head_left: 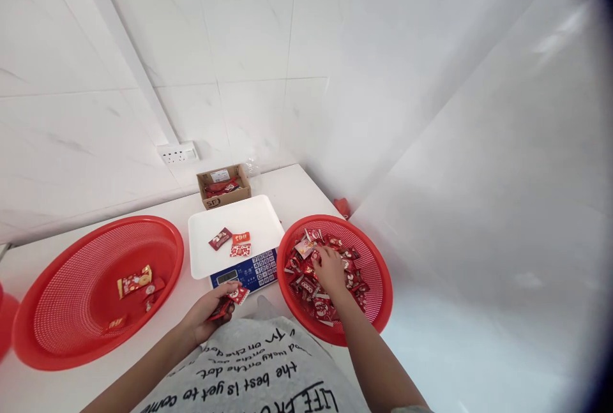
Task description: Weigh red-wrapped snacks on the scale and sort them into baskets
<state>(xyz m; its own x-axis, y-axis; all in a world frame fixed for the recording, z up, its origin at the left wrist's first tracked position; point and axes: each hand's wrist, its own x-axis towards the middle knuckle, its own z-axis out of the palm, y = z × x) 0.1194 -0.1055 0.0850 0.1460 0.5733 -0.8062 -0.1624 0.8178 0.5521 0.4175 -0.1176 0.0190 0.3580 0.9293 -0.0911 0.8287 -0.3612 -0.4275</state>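
My left hand (211,313), in front of the scale, is closed around several red-and-white candy packets (238,295). My right hand (330,270) reaches into the right red basket (384,298), its fingers bent round a small red candy packet (315,256) on top of a pile of wrapped candies (322,306). Between the hands stands a digital scale (244,270) with a white tray (258,218). On that tray lie a dark red packet (220,239) and, beside it, an orange-red and white packet (241,244).
To the left, a larger red basket (57,357) holds a few packets (134,281). Behind the scale, a small cardboard box (228,197) contains red packets. A socket (177,153) is on the tiled wall. Part of another red container (6,320) shows at the left edge.
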